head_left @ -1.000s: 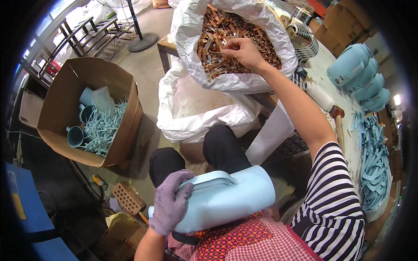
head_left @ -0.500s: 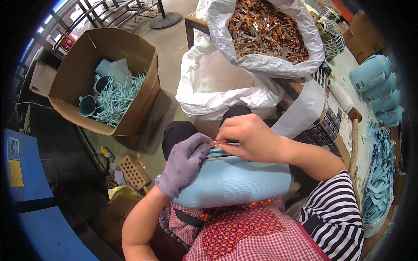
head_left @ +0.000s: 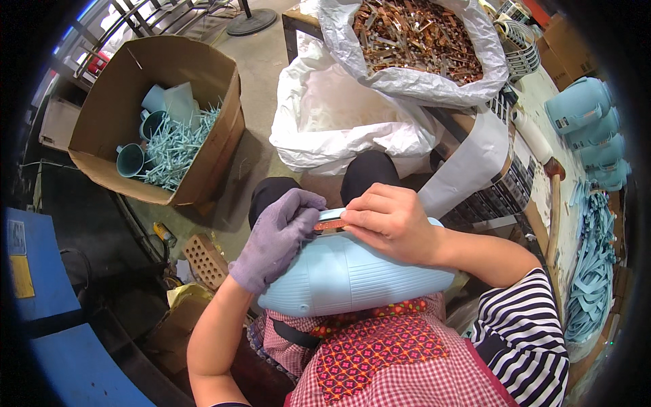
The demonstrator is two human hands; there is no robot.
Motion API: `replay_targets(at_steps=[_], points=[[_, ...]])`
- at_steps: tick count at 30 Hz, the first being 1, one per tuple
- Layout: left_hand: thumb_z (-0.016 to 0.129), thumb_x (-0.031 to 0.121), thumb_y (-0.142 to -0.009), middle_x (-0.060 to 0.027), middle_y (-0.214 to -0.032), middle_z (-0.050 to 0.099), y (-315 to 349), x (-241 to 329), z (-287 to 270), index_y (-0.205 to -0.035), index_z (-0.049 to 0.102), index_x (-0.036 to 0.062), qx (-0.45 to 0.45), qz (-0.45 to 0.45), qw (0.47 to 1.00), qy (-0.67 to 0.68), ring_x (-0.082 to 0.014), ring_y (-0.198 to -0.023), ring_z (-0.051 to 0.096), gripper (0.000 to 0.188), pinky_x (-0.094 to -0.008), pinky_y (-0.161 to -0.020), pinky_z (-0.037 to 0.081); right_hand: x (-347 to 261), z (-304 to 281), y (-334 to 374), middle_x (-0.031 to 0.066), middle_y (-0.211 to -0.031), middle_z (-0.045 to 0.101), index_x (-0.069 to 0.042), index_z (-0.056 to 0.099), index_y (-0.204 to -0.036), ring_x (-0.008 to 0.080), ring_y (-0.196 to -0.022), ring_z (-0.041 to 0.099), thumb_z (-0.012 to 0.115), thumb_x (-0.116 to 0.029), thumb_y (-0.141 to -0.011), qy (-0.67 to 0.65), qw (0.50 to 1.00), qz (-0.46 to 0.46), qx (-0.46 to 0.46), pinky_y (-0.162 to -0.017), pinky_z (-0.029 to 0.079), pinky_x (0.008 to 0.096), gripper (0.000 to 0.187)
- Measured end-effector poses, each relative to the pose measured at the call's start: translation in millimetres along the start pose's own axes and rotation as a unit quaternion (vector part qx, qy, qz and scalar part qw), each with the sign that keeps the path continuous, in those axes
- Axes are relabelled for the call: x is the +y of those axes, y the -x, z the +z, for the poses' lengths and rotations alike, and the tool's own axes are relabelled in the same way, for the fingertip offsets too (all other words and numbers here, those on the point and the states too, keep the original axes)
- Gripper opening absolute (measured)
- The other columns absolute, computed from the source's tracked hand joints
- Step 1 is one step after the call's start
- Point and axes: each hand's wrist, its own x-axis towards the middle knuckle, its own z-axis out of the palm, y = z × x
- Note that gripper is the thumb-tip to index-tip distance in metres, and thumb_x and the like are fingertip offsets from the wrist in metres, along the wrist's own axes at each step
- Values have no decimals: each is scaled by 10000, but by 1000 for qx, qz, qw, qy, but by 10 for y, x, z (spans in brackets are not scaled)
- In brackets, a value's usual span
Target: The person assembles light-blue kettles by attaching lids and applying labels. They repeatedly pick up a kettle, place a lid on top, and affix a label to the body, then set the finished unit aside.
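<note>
A light-blue ribbed plastic housing (head_left: 352, 278) lies sideways across my lap. On its far side, a thin copper-coloured metal strip (head_left: 330, 226) sits against a dark slot. My left hand (head_left: 277, 234), in a greyish-purple glove, has its fingers closed at the strip's left end and its wrist over the housing's left end. The bare right hand (head_left: 393, 222) pinches the strip's right end, its fingers resting on the housing. Fingers partly cover both ends of the strip.
At left stands a cardboard box (head_left: 224, 152) with blue cups and thin blue plastic pieces. Ahead are a white sack (head_left: 413, 95) of copper-coloured strips and a lower white sack (head_left: 339, 146). Blue housings (head_left: 576, 108), blue plastic strips (head_left: 586, 271) and a wooden-handled hammer (head_left: 555, 210) lie at right.
The copper strip has come down against the slot, both hands still at its ends. The housing has tilted, showing more of its slotted side, and my left hand has shifted slightly left.
</note>
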Motion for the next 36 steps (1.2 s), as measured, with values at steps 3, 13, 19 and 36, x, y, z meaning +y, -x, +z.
replay_targets(at_steps=[3, 13, 19, 36], points=[[625, 125, -904, -34, -974, 618, 4, -179, -7, -1074, 609, -33, 12, 61, 996, -58, -100, -908, 556, 233, -285, -832, 487, -43, 18, -5, 47, -864, 683, -57, 723, -952, 234, -743, 632, 821, -120, -751, -4, 1000, 6, -2, -652, 531, 367, 232], [724, 85, -844, -103, -1126, 691, -76, 372, 4, -1258, 610, -21, -108, 28, 985, -130, -177, -1077, 647, 442, -334, -961, 505, 125, -521, 490, 172, -773, 693, 5, 713, -933, 249, -734, 680, 728, -350, -931, -299, 892, 329, -81, -704, 526, 385, 356], [506, 279, -982, -162, -1164, 670, -871, 488, 994, -1207, 625, -26, 16, 306, 943, -127, -272, -1107, 616, 398, -386, -990, 457, 630, -1924, 1372, -2, -848, 663, -14, 711, -1000, 81, -809, 594, 689, -230, -985, -138, 891, 428, 57, -734, 490, 253, 218], [516, 71, -922, -185, -1021, 630, -1912, 625, 1614, -1086, 624, -8, -19, 370, 859, -354, -381, -932, 634, 212, -394, -834, 515, 819, -2808, 1509, 60, -1064, 732, -7, 654, -1177, 119, -988, 667, 734, 45, -710, -124, 886, 428, 129, -832, 553, 294, 476]])
